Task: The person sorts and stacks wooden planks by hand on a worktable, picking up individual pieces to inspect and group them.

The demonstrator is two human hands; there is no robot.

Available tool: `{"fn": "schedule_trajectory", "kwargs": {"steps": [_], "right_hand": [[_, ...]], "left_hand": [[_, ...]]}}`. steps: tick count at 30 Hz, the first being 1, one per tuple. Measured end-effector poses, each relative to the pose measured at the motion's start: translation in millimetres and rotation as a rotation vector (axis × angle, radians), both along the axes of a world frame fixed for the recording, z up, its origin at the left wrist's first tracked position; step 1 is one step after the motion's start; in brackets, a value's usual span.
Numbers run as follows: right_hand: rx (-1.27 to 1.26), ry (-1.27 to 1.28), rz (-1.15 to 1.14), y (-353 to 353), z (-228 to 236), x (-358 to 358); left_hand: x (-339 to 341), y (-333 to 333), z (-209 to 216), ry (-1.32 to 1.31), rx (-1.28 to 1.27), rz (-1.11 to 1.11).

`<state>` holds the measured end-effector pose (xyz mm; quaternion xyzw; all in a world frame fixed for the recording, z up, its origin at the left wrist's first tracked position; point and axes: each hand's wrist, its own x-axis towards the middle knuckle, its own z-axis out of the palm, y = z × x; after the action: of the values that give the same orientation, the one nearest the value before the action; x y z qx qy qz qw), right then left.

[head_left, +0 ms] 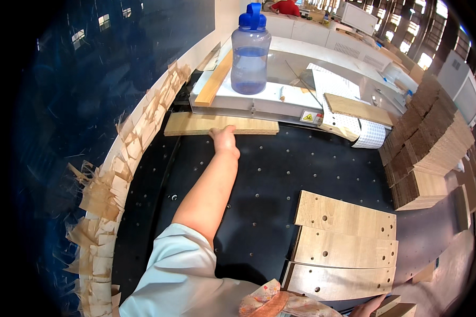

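My left hand point(226, 141) reaches forward over the black perforated table and grips the near edge of a long, light wooden board point(185, 124). That board lies crosswise against the machine's front edge. Only part of my right hand point(369, 306) shows at the bottom edge, beside small wooden pieces point(395, 308); its fingers are mostly hidden. A patterned sleeve point(277, 302) covers part of that arm. Between my hands, toward the right, three drilled wooden panels point(349, 244) lie in a row, with round holes near their ends.
A blue-capped water bottle point(250, 61) stands on the white machine housing point(280, 100), near a wooden strip point(215, 79), printed sheets point(333, 84) and another board point(357, 108). Tall stacks of boards point(426, 142) rise at right. Torn tape point(103, 201) lines the left edge. A person in red point(285, 7) is far back.
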<state>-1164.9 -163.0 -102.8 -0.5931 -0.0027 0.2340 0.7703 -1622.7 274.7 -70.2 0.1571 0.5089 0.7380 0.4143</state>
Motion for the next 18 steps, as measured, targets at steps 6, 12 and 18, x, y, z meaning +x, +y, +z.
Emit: {"fn": "schedule_trajectory", "kwargs": {"steps": [6, 12, 18], "right_hand": [[0.009, 0.001, -0.01, 1, 4, -7], [0.03, -0.01, 0.006, 10, 10, -10], [0.02, 0.006, -0.008, 9, 13, -15]], "left_hand": [[20, 13, 6, -0.067, 0.094, -0.171], [-22, 32, -1, -0.111, 0.11, -0.025], [7, 4, 8, -0.285, 0.147, -0.127]]}}
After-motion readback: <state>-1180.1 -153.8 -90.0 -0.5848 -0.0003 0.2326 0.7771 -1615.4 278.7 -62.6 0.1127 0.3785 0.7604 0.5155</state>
